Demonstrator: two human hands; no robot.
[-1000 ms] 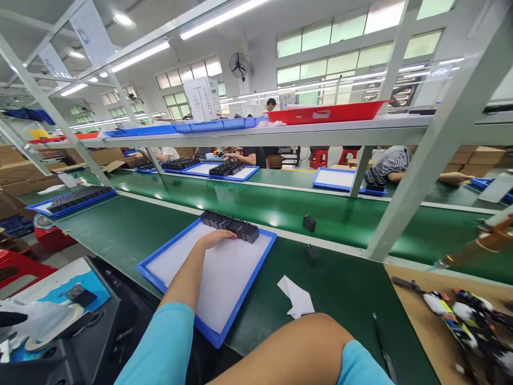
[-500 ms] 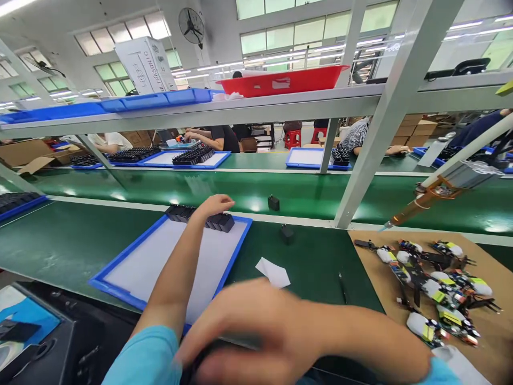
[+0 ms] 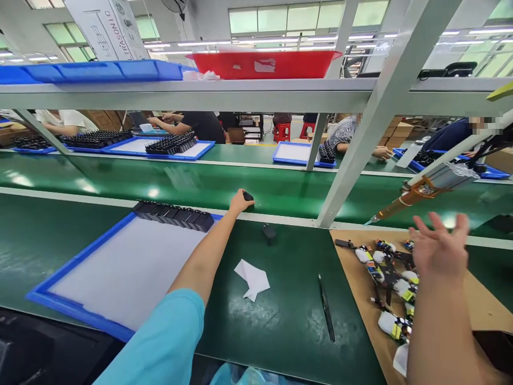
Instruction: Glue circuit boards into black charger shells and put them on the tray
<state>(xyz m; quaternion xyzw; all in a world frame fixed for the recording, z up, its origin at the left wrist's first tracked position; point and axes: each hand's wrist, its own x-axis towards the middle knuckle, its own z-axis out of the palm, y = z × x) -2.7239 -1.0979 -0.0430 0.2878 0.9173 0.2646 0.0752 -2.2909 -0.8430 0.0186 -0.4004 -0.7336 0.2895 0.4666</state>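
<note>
My left hand (image 3: 239, 202) reaches far forward onto the green conveyor belt (image 3: 208, 184) and closes on a small black adapter (image 3: 248, 196). A second black adapter (image 3: 269, 231) lies on the bench just right of that arm. A row of several black adapters (image 3: 174, 215) lines the far edge of the blue-rimmed white tray (image 3: 86, 313) to the left. My right hand (image 3: 440, 246) hovers open with fingers spread above a pile of small circuit boards (image 3: 390, 278) on a brown cardboard sheet (image 3: 356, 289).
A folded white paper (image 3: 252, 278) and thin black tweezers (image 3: 326, 308) lie on the green bench. A soldering tool (image 3: 404, 204) hangs at the right. A grey frame post (image 3: 352, 160) slants up to a shelf with a red tray (image 3: 264, 63). Other people work across the belt.
My left hand left the adapter row in the tray and moved right and forward to the adapter on the belt. My right hand swung from low centre out to the right.
</note>
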